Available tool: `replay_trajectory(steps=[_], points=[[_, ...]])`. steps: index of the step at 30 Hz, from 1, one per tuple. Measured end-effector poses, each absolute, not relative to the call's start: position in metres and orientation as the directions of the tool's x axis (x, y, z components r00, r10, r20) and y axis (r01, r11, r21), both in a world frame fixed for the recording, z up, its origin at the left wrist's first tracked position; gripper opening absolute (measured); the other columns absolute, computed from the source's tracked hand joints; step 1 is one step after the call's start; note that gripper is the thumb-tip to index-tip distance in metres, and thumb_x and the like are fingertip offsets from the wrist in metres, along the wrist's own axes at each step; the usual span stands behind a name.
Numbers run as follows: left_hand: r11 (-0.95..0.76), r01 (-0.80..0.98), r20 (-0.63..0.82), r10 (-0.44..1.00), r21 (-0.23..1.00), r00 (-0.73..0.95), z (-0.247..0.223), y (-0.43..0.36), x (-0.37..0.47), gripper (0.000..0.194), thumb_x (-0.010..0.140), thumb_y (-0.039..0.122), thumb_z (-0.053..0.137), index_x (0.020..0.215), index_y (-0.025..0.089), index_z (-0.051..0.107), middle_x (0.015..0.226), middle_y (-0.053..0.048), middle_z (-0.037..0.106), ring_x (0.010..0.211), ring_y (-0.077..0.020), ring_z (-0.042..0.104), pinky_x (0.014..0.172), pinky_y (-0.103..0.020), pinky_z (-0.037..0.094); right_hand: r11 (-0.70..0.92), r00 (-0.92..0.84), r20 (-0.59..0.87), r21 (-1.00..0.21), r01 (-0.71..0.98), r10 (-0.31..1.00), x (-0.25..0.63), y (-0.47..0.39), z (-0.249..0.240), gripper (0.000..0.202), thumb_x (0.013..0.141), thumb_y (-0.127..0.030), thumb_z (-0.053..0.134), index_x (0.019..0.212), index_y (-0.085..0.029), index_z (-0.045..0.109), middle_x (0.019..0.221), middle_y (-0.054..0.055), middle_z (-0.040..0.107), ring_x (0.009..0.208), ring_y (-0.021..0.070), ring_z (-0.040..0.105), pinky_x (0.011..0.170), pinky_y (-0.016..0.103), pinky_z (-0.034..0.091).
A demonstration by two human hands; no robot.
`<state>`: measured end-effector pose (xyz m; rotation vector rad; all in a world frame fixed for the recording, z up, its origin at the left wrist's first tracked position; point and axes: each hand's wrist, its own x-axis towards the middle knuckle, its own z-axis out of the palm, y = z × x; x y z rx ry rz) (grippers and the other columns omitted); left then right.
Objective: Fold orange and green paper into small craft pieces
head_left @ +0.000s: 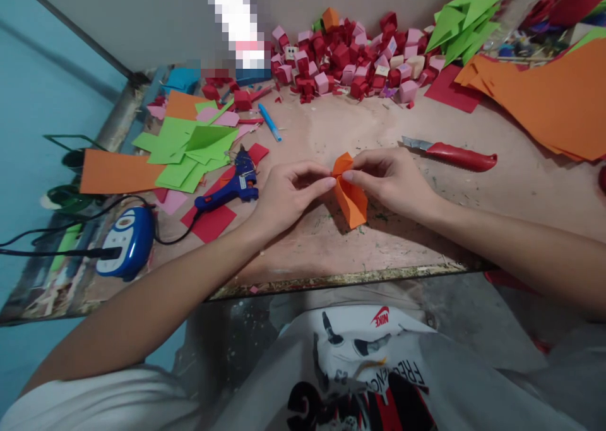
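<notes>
Above the middle of the table, a folded piece of orange foam sheet or paper [351,204] is pinched between both my hands. My left hand [294,191] grips its left edge with thumb and forefinger. From the other side my right hand [391,182] pinches the same piece near its upper part, the fingertips of the two hands almost touching. Its lower end hangs down in creased flaps. Behind my right hand lies a cutter knife with a red handle [464,156]. Left of my left hand rests a blue glue gun [230,188] on red sheets.
Many small red and pink folded cubes [348,55] are heaped along the back. Green sheets [177,144] lie at the left, large orange sheets [544,96] at the right. A blue pen [269,122] and a blue corded device [127,242] are on the table [303,254].
</notes>
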<state>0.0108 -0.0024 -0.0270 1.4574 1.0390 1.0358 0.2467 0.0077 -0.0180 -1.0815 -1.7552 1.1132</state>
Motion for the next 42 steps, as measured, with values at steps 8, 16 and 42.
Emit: replay_trajectory(steps=[8,16,42], points=[[-0.101,0.085,0.076,0.962,0.991,0.26,-0.0293,-0.0046,0.0113,0.029,0.091,0.048,0.097,0.097,0.02,0.093,0.092,-0.006,0.088,0.078,-0.0165,0.078,0.075,-0.026,0.065,0.198,-0.376,0.123,-0.966,0.168,0.919,0.2447,0.0068,-0.0197,0.011,0.094,-0.031,0.083,0.093,-0.021,0.088,0.094,0.005,0.088,0.082,0.0226,0.077,0.077,0.036,0.06],[-0.078,0.103,0.044,0.954,0.992,0.298,-0.0276,-0.0029,0.0092,0.028,0.086,0.044,0.101,0.1,0.021,0.096,0.098,-0.008,0.091,0.085,-0.0194,0.083,0.083,-0.03,0.07,0.218,-0.356,0.132,-0.952,0.214,0.925,0.2462,0.0056,-0.0194,0.013,0.095,-0.032,0.082,0.089,-0.021,0.086,0.087,0.005,0.085,0.076,0.0214,0.073,0.07,0.036,0.056],[-0.017,0.128,-0.025,0.947,0.992,0.321,-0.029,-0.0028,0.0083,0.033,0.089,0.049,0.098,0.1,0.018,0.094,0.09,-0.008,0.087,0.078,-0.0175,0.078,0.075,-0.029,0.067,0.237,-0.413,0.135,-0.95,0.206,0.901,0.2473,0.0076,-0.0189,0.01,0.092,-0.024,0.075,0.088,-0.019,0.082,0.086,0.004,0.083,0.076,0.0199,0.073,0.069,0.033,0.057]])
